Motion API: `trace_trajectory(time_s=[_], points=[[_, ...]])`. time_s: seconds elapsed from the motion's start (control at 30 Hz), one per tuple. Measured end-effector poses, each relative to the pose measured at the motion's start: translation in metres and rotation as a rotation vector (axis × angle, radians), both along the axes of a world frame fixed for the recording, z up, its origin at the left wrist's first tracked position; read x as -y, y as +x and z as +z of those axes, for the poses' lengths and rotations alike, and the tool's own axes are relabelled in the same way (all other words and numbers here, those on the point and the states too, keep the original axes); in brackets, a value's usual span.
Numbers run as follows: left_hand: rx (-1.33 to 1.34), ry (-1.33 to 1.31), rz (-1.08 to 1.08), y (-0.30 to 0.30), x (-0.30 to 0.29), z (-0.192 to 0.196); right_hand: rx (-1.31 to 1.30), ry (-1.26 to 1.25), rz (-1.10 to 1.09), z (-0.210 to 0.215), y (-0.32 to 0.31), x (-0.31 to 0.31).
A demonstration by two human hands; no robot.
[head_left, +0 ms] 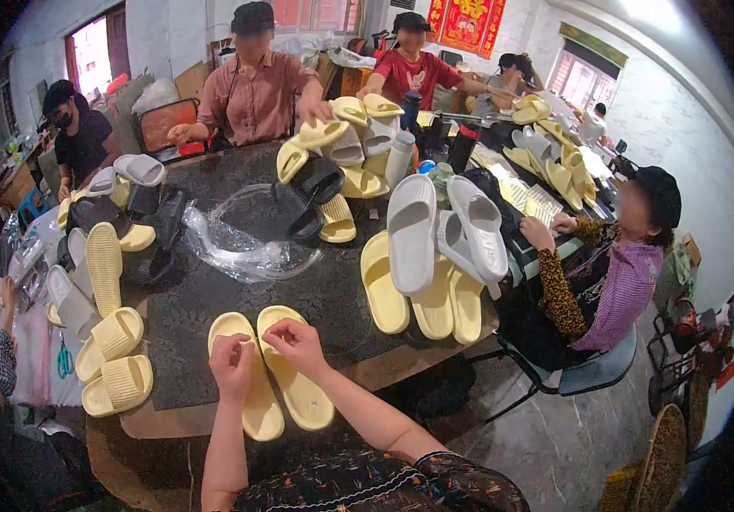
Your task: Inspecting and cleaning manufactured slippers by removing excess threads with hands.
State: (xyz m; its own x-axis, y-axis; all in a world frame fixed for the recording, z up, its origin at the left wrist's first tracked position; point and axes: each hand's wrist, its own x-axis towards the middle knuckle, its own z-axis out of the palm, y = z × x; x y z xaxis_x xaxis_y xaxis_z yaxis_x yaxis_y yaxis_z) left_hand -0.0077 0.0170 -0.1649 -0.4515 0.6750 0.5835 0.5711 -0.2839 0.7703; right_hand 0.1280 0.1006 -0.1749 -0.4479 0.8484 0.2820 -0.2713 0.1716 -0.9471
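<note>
We see 2 pale yellow foam slippers (277, 375) lying side by side, soles up, at the near edge of the dark speckled worktop (333, 294). Our left hand (231, 360) and right hand (298, 344) rest on them, fingers curled and pinching at their toe ends. Left of them sit 2 ribbed yellow slides (115, 363). A crumpled clear plastic bag (243, 239) lies mid-worktop. 3 grey slides (448, 235) top yellow ones further right.

One head camera, looking down and forward.
It sits close above both hands (265, 354), facing across the table (316, 290) to people beyond.
</note>
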Motion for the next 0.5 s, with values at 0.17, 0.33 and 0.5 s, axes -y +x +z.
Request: trace_trajectory(time_s=[0.17, 0.33, 0.5], points=[[0.086, -0.030, -0.054, 0.001, -0.002, -0.002, 0.068, 0.107, 0.086, -0.009, 0.003, -0.006], [-0.023, -0.013, -0.050, 0.003, -0.002, 0.003, -0.020, 0.059, 0.078, -0.008, -0.002, -0.003], [-0.022, 0.012, -0.065, 0.002, 0.001, 0.004, 0.125, 0.123, 0.029, -0.001, 0.002, 0.004]])
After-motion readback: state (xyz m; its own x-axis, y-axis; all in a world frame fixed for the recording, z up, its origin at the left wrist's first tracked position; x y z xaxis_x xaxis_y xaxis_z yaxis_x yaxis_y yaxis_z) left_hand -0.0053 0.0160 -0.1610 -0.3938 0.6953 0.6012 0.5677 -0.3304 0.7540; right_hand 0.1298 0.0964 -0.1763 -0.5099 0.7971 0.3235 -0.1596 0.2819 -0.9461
